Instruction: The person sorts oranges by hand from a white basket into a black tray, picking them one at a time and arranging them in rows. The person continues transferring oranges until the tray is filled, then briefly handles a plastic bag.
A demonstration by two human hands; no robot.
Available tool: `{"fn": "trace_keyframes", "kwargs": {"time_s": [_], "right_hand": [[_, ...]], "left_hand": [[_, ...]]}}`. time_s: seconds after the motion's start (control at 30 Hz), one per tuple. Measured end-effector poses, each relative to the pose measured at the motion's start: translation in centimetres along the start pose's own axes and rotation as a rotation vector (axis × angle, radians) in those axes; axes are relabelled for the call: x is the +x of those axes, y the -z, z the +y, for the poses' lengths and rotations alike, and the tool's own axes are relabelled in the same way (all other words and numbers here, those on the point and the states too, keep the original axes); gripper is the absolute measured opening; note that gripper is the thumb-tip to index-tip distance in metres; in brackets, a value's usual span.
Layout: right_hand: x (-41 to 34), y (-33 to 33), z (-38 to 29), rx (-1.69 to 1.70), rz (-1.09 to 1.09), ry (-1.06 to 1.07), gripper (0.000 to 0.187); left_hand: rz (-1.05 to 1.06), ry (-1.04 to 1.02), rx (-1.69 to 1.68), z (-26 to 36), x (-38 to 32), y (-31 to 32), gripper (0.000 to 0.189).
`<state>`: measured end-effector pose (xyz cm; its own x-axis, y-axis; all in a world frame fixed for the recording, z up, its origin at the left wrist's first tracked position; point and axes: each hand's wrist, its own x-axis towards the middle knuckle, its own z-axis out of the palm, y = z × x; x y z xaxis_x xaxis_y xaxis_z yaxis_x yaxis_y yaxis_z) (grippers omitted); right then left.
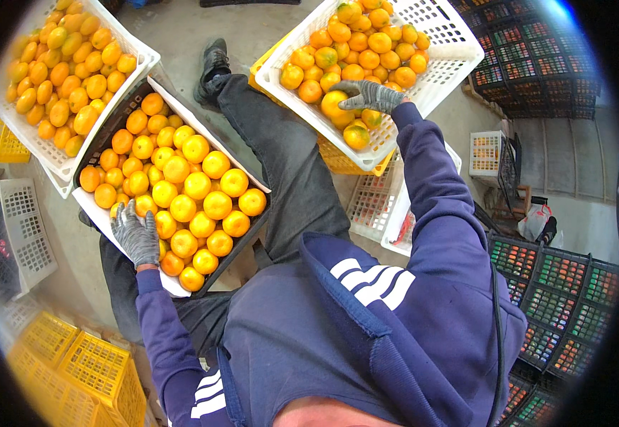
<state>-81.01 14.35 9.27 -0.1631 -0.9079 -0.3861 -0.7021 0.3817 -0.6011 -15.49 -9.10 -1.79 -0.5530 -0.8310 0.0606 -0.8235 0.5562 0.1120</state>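
In front of me is a black crate (228,260) lined with white paper and filled with orange mandarins (183,207). My left hand (136,235), in a grey striped glove, lies over the crate's near-left edge, fingertips apart against the outer fruit. To the right, a white perforated plastic crate (445,69) holds more mandarins (368,50), some tinged green. My right hand (372,97), gloved alike, reaches into its near side, with thumb and fingers around a large mandarin (333,105). Its palm side is hidden.
Another white crate (152,57) full of mandarins stands at upper left. Yellow crates (96,365) are at lower left, and a white crate (24,229) is at the left. Black crates (549,299) of packed goods are stacked at right. My legs (288,155) flank the black crate.
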Motion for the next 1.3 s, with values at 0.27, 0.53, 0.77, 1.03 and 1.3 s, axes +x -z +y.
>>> {"fn": "trace_keyframes", "kwargs": {"time_s": [0.27,0.53,0.77,1.03,1.3], "right_hand": [[6.2,-3.3,-2.3,-0.678,0.272,-0.174,0.061],[4.9,-3.6,0.7,-0.320,0.317,-0.228,0.066],[0.1,-3.7,-2.1,1.042,0.380,-0.310,0.058],[4.8,-5.9,-15.8,0.888,0.002,0.166,0.068],[19.5,-24.8,-35.1,0.471,-0.303,0.185,0.070]], "left_hand": [[0.006,0.023,-0.029,0.2,0.1,0.5,0.060],[0.046,0.006,-0.055,0.2,0.0,0.4,0.060],[0.027,0.003,-0.016,0.1,0.1,0.2,0.060],[0.120,0.013,-0.005,0.4,-0.6,0.5,0.052],[0.020,0.092,-0.068,1.6,0.5,3.2,0.054]]}}
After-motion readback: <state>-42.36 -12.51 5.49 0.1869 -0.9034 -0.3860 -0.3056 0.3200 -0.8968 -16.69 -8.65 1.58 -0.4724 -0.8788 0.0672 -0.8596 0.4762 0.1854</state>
